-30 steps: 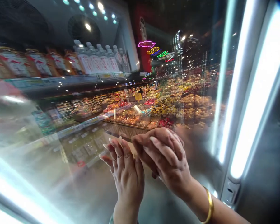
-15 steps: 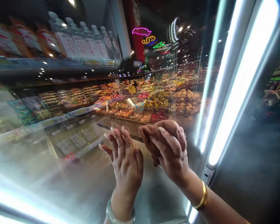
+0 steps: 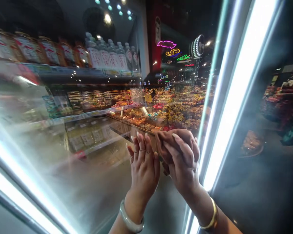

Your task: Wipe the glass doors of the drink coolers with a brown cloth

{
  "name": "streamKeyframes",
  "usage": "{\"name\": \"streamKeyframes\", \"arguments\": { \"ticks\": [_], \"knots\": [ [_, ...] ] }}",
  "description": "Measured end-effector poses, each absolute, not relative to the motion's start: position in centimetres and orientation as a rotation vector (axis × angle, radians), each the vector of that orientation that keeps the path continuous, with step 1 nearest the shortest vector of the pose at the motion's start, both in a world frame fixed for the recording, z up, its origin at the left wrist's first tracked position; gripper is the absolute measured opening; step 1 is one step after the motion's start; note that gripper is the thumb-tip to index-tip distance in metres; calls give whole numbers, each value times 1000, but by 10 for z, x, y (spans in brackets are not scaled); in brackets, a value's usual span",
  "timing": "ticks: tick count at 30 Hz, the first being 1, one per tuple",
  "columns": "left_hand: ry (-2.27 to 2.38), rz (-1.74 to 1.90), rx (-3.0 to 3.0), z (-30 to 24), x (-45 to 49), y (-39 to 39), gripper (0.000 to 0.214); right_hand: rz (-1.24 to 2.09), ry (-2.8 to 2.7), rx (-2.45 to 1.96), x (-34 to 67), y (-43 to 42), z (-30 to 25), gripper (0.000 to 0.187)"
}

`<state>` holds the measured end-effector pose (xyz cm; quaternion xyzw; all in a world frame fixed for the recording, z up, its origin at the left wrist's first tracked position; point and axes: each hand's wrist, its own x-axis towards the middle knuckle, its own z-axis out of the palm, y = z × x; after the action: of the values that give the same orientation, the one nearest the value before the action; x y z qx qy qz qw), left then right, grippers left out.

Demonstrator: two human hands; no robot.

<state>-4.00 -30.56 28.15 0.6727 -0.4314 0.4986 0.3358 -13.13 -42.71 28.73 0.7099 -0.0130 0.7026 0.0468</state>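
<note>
My left hand (image 3: 144,167) lies flat against a glass pane (image 3: 100,188), its fingers stretched upward and a pale bangle (image 3: 132,221) round the wrist. Just to its right, my right hand (image 3: 185,169) is closed round a bunched brown cloth (image 3: 164,138) pressed to the same glass. A gold bangle (image 3: 213,213) circles that wrist. Part of the cloth is hidden under the fingers.
Bright light strips run along the right (image 3: 236,97) and the lower left (image 3: 17,195). Labelled bottles (image 3: 104,55) stand on a shelf at upper left. Heaped packaged goods (image 3: 175,113) and neon signs (image 3: 166,44) show in the glass, partly as reflections.
The view has turned, so the bottles and goods sit further right and the right light strip further left. Both hands appear slightly further right, the cloth still in my right hand.
</note>
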Motion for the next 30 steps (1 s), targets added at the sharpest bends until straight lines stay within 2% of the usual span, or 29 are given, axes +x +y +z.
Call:
{"name": "streamKeyframes", "arguments": {
  "ticks": [9, 14, 19, 22, 25, 30],
  "knots": [
    [-1163, 1295, 1728, 278, -48, -315, 73, 2166, 42, 2174, -137, -431, 264, 45],
    [-1194, 1251, 1734, 278, -57, -319, 74, 2349, -33, 2094, -137, -427, 288, 41],
    [-1223, 1302, 1724, 276, -57, -316, 74, 2171, 64, 2141, -140, -426, 273, 40],
    [-1210, 1307, 1749, 276, -56, -313, 72, 2152, -9, 2169, -148, -428, 256, 33],
    [-1208, 1290, 1764, 276, -57, -309, 73, 2246, -121, 2122, -146, -423, 264, 26],
    [-1215, 1257, 1801, 278, -59, -298, 75, 2140, -4, 2167, -137, -413, 296, 40]
  ]
}}
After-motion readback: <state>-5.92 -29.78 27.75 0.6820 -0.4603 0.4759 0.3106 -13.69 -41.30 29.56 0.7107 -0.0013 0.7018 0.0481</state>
